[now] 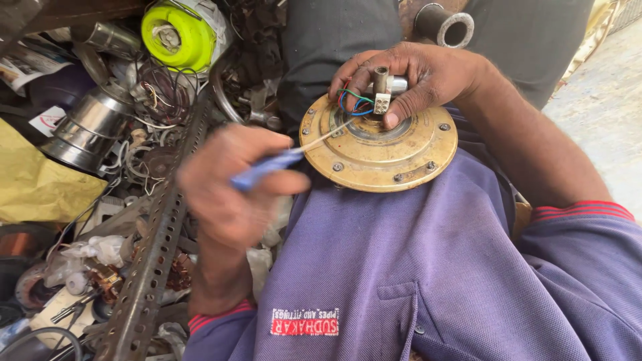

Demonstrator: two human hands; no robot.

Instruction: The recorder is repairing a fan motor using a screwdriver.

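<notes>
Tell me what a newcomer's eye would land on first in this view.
The round brass-coloured motor housing at centre, resting on the person's lap, draws the eye first. The right hand grips its shaft and coloured wires at the top, while the left hand pokes a blue-handled screwdriver at its face. Upper left, a bright yellow-green spool stands out among metal clutter.

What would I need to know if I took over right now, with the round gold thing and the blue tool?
Left hand: closed on the blue-handled screwdriver, with the tip resting on the gold disc near its middle.
Right hand: grips the top of the gold disc, with the thumb by the white connector block and the coloured wires.
The disc rests on the lap against the purple shirt.
Done: nothing looks taken apart yet.
Left: the rim screws are all still in.
</notes>
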